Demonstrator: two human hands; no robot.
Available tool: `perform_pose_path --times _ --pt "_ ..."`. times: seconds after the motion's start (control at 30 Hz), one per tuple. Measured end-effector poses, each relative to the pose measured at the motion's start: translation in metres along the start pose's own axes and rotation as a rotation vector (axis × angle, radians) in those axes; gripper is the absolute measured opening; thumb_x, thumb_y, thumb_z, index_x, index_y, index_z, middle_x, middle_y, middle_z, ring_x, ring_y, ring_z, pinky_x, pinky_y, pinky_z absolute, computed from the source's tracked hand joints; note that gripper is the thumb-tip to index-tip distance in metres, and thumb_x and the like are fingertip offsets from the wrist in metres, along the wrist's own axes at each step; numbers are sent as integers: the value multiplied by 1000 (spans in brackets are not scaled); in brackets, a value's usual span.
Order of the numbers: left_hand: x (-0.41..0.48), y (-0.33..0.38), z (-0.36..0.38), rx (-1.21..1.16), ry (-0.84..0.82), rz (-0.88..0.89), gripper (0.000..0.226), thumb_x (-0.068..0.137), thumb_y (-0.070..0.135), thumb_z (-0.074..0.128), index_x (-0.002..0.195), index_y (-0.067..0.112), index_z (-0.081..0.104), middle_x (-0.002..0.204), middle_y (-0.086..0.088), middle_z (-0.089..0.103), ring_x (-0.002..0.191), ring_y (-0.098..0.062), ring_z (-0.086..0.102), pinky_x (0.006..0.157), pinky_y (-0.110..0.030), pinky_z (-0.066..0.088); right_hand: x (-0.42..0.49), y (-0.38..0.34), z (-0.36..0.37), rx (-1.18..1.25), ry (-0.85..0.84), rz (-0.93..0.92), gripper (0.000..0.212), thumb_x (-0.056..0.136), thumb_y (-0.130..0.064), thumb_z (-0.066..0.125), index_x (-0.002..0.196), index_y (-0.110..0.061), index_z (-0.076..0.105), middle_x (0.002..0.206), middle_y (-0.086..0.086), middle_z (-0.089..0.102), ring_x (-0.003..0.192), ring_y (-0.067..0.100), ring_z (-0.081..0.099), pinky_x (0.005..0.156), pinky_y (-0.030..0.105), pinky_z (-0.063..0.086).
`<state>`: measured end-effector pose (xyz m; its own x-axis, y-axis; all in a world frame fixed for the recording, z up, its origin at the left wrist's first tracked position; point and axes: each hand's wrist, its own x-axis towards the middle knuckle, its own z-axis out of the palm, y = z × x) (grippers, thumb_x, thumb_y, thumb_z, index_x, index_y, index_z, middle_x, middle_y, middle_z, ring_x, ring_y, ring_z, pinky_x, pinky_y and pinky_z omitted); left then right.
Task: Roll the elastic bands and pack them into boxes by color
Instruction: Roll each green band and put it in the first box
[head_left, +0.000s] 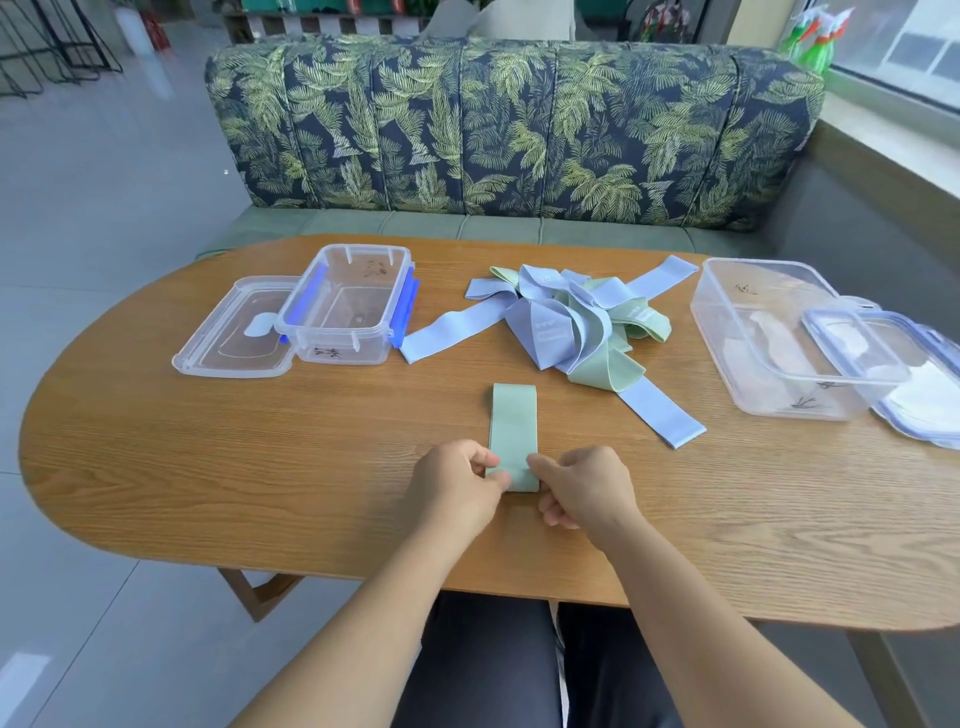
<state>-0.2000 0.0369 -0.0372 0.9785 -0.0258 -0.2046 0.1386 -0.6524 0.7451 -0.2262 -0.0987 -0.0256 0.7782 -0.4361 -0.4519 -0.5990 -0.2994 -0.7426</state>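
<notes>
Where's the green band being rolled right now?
The green band lies flat near the table's front edge, centre of the head view, its near end pinched between the left hand and right hand, just before the band pile.

Flat green band (513, 434) (pile (566, 322) behind)

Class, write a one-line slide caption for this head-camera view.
Both hands, left and right, pinch a green band's near end between two open boxes.
</notes>
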Motion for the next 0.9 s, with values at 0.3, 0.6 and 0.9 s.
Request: perform_pose_path --times 0.3,0.6,0.9 --pt "20 18 -12 95 -91 -111 13 73 35 76 77 23 71 77 8 69 75 -14 66 75 -30 56 -18 16 6 136 103 -136 23 87 -20 68 68 -31 64 68 1 73 76 21 71 79 46 59" --pt "28 20 -14 121 -78 -145 32 70 48 78 75 18 68 71 3 70 73 -19 68 71 -29 54 -6 3 12 34 136 -75 20 79 -35 75 69 -21 66 73 4 71 74 26 69 76 44 60" --pt "23 10 -11 -59 -9 -134 36 88 46 60 76 14 71 72 -7 73 69 -27 70 65 -38 58 4 -2 11 -78 142 -59 24 81 -35 74 70 -17 64 79 4 69 78 25 67 69 32 54"
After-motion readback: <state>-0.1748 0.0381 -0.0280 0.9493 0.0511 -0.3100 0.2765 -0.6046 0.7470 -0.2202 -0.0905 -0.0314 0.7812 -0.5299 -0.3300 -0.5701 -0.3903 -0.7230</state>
